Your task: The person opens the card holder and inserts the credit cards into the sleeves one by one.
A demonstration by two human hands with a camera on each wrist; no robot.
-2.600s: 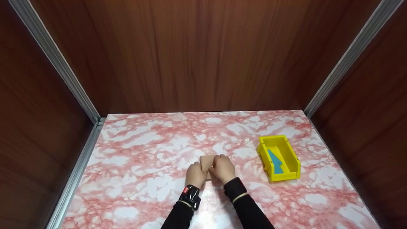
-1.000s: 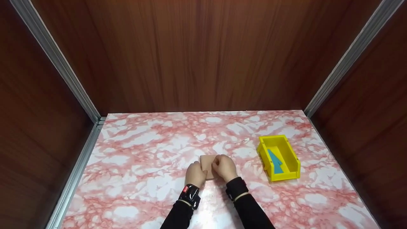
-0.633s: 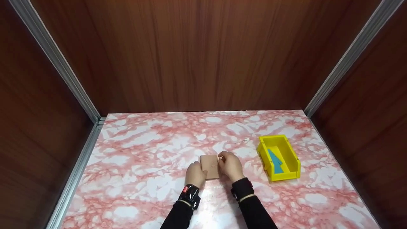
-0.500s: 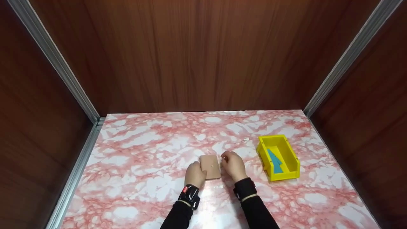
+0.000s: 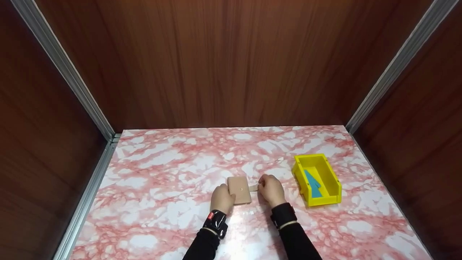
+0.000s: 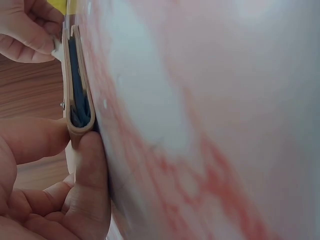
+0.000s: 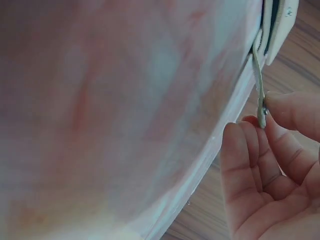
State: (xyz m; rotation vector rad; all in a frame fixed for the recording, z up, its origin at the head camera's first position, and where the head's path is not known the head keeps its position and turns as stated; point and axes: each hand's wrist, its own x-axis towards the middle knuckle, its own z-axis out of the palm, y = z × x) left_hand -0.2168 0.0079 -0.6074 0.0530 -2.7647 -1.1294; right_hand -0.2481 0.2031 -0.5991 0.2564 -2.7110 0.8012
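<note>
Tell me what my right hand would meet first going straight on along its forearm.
Probably the brown back wall; the tabletop ahead of your right hand looks free, though depth is unclear.

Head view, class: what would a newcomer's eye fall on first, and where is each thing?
Probably the bright yellow bin, on the right of the red-and-white tabletop, with flat blue material inside. Next, near the middle, the small tan case: the left hand holds its left side, and the right hand pinches the strap at its right.
</note>
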